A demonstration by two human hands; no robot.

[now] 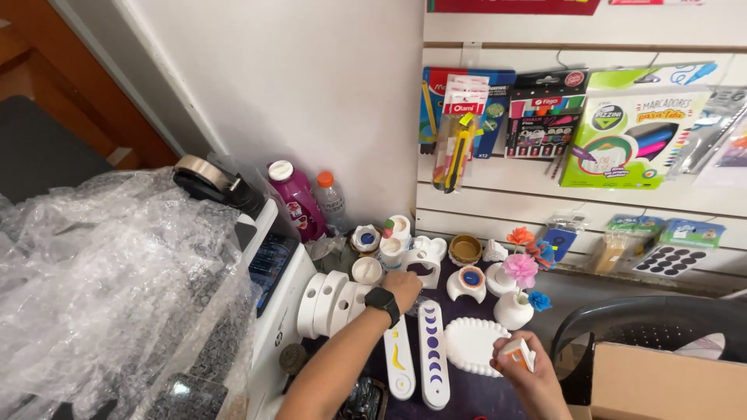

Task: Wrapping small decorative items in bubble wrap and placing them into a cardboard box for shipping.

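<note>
Two hands, head view: left hand (402,288), smartwatch at wrist, fingers curled onto a white arched ceramic holder (422,264) lying just beyond its fingertips, far side of the purple table (475,393); right hand (527,365), near right, fingers closed around a small white-and-orange piece (519,351), beside the white scalloped tray (469,344)

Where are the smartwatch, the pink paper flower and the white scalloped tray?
smartwatch (382,300), head view, on its dark face at the left wrist.
pink paper flower (520,269), head view, on the bloom's centre.
white scalloped tray (469,344), head view, on its bare middle.
</note>
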